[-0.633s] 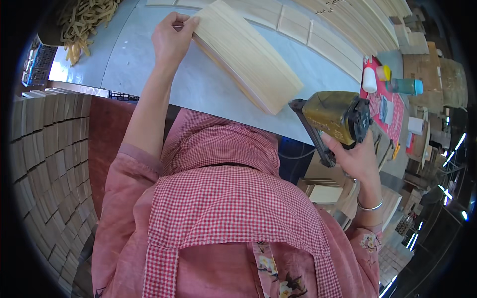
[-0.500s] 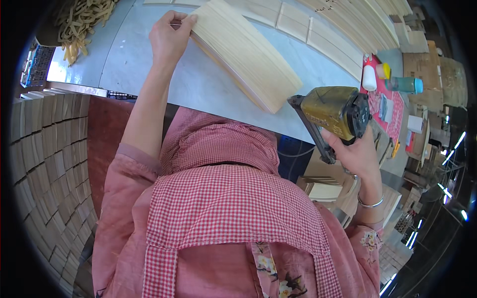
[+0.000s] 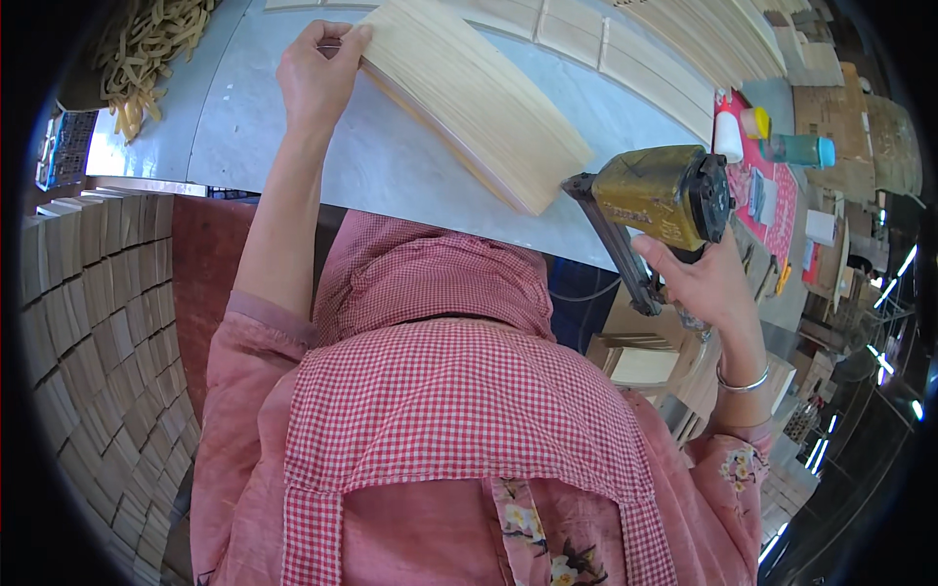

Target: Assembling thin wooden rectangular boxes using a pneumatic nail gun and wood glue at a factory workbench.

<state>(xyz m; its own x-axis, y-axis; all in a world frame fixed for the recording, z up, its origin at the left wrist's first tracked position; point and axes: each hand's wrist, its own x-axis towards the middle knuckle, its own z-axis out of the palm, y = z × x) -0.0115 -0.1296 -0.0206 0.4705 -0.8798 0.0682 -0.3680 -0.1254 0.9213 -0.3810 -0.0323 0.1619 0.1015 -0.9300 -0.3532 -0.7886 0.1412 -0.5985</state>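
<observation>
My left hand (image 3: 320, 78) is closed on the far left corner of a long pale wooden box (image 3: 479, 103), thumb on top and fingers at its end. The box lies at a slant on the light grey tabletop (image 3: 259, 132), its broad grained face up. In my right hand (image 3: 703, 276) is a worn yellow and black nail gun (image 3: 650, 200), with my fingers wrapped around its grip. Its nose is close to the box's near right end; whether they touch I cannot tell.
Flat wooden panels (image 3: 570, 31) line the table's far side, beside stacked boards (image 3: 699, 34). A white bottle (image 3: 727, 137) and a teal-capped jar (image 3: 796, 149) stand at the right. Tan bands (image 3: 147, 59) heap at the far left. Wooden pieces (image 3: 98, 293) are piled below left.
My left hand has shifted slightly left and away with the box's corner. The nail gun has risen a little in the view, its nose nearer the box's end.
</observation>
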